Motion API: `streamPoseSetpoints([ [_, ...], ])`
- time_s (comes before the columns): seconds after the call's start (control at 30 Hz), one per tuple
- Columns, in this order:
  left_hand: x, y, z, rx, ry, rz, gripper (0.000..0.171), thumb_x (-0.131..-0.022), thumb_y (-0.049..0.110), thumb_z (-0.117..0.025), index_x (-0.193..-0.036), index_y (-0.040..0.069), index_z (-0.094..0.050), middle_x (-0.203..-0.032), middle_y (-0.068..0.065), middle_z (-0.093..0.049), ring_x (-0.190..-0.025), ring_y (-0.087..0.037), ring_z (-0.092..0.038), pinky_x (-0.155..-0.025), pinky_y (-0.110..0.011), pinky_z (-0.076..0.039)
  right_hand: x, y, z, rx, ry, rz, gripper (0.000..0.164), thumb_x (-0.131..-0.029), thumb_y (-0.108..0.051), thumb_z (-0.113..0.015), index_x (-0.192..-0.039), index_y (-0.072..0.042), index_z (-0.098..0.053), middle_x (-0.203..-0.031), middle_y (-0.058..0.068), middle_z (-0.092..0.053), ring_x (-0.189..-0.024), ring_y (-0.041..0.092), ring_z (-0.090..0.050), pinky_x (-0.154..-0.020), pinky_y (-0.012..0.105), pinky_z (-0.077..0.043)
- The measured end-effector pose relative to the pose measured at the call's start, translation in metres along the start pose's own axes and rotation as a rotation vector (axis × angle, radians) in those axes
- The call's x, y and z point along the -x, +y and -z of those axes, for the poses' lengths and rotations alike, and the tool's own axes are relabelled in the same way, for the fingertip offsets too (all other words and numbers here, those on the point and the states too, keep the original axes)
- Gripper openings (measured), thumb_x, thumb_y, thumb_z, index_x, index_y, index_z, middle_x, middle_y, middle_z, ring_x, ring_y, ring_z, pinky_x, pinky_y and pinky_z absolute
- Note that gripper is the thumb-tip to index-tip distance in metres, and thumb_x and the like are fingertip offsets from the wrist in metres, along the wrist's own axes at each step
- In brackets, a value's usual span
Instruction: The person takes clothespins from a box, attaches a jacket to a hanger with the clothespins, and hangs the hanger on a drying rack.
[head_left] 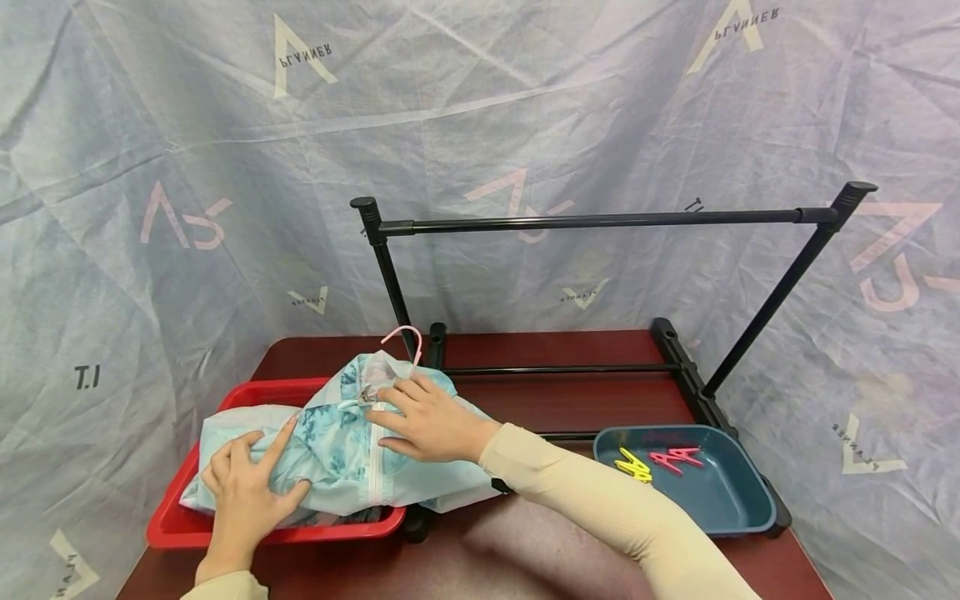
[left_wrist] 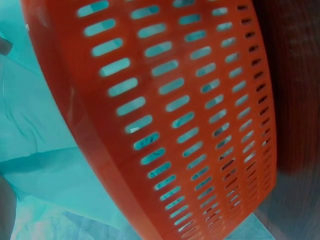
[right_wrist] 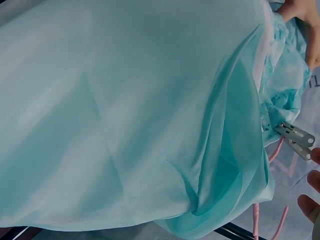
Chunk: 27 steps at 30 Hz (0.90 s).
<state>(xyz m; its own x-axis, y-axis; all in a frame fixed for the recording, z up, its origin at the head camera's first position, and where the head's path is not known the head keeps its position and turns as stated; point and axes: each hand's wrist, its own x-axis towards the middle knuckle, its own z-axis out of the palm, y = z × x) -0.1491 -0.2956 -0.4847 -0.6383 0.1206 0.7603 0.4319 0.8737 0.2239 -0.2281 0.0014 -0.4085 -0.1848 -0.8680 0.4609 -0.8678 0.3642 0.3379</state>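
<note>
A light blue jacket (head_left: 330, 467) with a white zipper and a patterned blue panel lies across the red basket (head_left: 300, 537) and overhangs its right side. The hook of a pink hanger (head_left: 411, 333) sticks up at the jacket's collar. A metal clip (right_wrist: 295, 140) bites the cloth beside the hanger. My left hand (head_left: 243, 487) rests on the jacket over the basket, thumb and fingers spread. Over the collar lies my right hand (head_left: 431, 421) with its fingers extended. In the right wrist view its fingertips (right_wrist: 314, 181) are beside the clip; contact is unclear.
A black rack (head_left: 592, 222) with a raised crossbar stands on the dark red table (head_left: 555, 343) behind the jacket. At the right, a blue tray (head_left: 731, 500) holds yellow clothespins (head_left: 633, 467) and pink clothespins (head_left: 675, 458). Printed grey cloth (head_left: 487, 125) hangs all around.
</note>
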Motion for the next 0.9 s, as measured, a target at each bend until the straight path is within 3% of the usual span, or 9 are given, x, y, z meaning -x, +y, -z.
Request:
streamPoseSetpoints([
  [0.47,-0.001,0.001,0.001,0.011,-0.008,0.001,0.079,-0.065,0.034,-0.064,-0.140,0.012,-0.057,-0.111,-0.034,-0.040,-0.103,-0.055,-0.032,-0.076,-0.068,-0.015,0.014,-0.002,-0.003,-0.008,-0.010,0.014,0.033,-0.099,-0.040,-0.055,-0.126,-0.021,-0.062,-0.126,0.004,-0.057,-0.111,0.019,-0.050,-0.097,0.035,-0.039],
  [0.9,0.000,0.000,0.001,0.006,-0.009,0.005,0.077,-0.067,0.038,-0.063,-0.140,0.011,-0.057,-0.111,-0.034,-0.040,-0.104,-0.055,-0.032,-0.077,-0.068,-0.015,0.031,-0.002,-0.011,-0.012,0.022,0.020,0.033,-0.099,-0.039,-0.056,-0.124,-0.019,-0.063,-0.123,0.006,-0.058,-0.110,0.021,-0.050,-0.095,0.036,-0.040],
])
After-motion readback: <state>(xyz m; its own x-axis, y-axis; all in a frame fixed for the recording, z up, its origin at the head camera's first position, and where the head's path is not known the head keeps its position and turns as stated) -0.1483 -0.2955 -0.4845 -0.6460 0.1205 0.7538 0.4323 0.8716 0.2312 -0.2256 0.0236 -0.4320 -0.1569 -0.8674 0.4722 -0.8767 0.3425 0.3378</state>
